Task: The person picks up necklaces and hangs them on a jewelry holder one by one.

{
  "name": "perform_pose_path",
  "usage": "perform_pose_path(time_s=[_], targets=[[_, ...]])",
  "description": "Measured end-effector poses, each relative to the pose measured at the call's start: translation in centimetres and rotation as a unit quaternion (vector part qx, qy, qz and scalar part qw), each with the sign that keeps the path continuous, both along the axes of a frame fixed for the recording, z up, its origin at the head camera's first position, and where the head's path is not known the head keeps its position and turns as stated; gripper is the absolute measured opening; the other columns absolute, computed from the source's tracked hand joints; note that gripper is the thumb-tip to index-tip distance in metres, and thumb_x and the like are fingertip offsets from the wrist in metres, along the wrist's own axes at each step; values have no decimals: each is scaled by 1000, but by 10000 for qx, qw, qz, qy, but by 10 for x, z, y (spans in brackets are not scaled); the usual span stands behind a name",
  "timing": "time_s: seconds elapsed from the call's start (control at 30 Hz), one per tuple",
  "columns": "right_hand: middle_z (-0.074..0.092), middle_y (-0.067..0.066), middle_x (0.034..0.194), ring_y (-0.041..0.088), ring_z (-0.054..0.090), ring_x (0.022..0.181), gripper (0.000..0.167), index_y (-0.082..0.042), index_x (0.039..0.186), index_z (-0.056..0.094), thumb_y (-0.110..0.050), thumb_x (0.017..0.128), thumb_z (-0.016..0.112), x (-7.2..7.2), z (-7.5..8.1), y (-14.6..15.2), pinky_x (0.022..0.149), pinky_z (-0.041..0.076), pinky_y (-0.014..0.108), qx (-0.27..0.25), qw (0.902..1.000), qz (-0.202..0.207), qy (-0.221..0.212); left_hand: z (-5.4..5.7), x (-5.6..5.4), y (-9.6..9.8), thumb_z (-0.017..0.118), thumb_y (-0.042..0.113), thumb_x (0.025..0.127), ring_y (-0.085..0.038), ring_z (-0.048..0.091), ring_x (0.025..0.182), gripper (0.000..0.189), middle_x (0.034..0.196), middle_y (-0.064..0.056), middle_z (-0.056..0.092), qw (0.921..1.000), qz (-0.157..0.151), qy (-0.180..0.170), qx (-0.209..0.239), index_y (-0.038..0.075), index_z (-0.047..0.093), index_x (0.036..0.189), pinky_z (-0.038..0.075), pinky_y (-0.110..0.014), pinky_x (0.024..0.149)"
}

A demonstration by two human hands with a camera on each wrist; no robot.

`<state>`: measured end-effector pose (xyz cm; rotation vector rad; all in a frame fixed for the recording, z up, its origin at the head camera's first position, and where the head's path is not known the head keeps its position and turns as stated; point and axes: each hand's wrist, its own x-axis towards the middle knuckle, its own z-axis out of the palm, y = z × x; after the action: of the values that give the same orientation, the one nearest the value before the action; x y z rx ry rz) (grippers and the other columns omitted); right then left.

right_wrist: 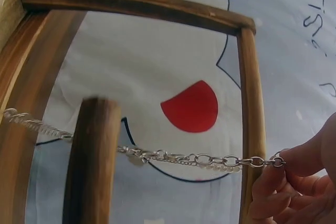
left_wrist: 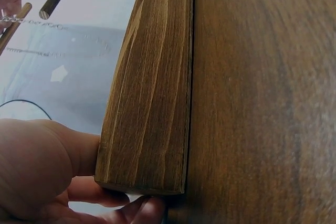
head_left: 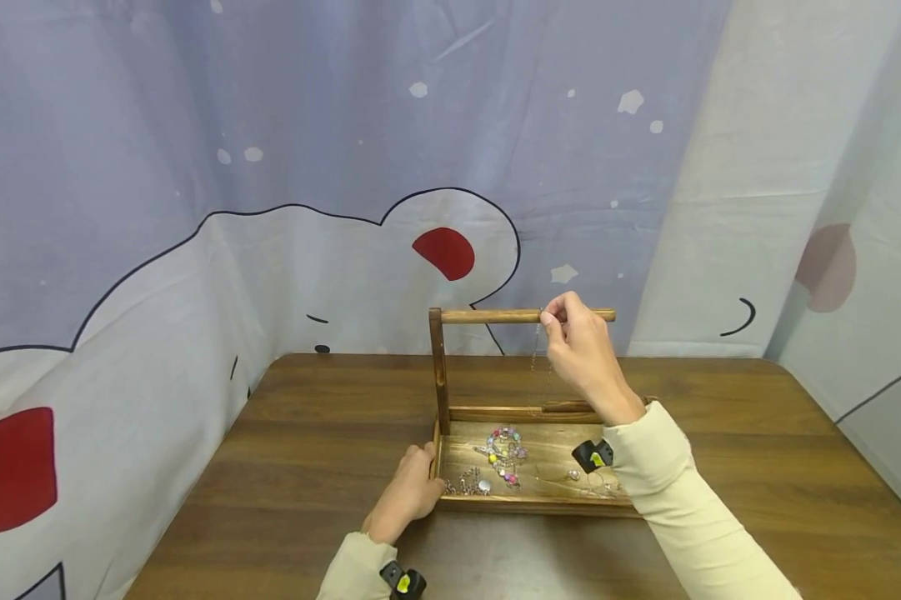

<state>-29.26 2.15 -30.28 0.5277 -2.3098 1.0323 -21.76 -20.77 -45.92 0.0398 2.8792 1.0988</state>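
Note:
A wooden jewelry stand has an upright post [head_left: 438, 367], a top bar [head_left: 488, 317] and a shallow tray [head_left: 533, 506] as its base. At the top bar, my right hand [head_left: 581, 346] pinches the end link of a silver chain [right_wrist: 210, 158] between thumb and fingers. The rest of the chain hangs down in front of the backdrop, thin and faint in the head view. My left hand [head_left: 405, 487] grips the tray's near left corner; in the left wrist view its thumb and fingers bend around the end of the dark wooden side [left_wrist: 147, 103].
Inside the tray lie a colorful beaded bracelet [head_left: 493, 458], a silver chain with a round disc [head_left: 483, 486] and small jewelry pieces [head_left: 573, 475] at the right. A short lower peg [head_left: 566, 407] sits behind. The brown table [head_left: 307, 450] meets a patterned curtain [head_left: 330, 275].

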Motion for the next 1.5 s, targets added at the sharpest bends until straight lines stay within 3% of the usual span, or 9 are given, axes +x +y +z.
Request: perform_pose_path(time_s=[0.3, 0.93, 1.5], targets=[[56, 6, 77, 18, 47, 62, 5, -5, 90, 53, -10, 92, 51, 3, -3, -16, 57, 39, 31, 15, 9999, 120, 18, 0, 0, 0, 62, 3, 79, -42, 42, 116, 61, 121, -32, 42, 9998, -99, 154, -2, -15, 37, 132, 36, -50, 96], [54, 4, 75, 16, 48, 62, 4, -5, 87, 54, -8, 91, 52, 2, -6, -44, 57, 40, 30, -83, 9988, 409, 260, 1, 0, 0, 62, 3, 81, -42, 41, 118, 60, 123, -32, 41, 10000, -86, 30, -39, -12, 37, 133, 37, -51, 95], [54, 2, 79, 16, 49, 65, 4, -7, 87, 52, -8, 91, 51, -2, 9, -70, 57, 41, 28, -32, 9991, 372, 223, 1, 1, -1, 61, 5, 83, -42, 38, 121, 61, 127, -31, 38, 9999, -89, -123, -1, -10, 35, 136, 37, -51, 95]])
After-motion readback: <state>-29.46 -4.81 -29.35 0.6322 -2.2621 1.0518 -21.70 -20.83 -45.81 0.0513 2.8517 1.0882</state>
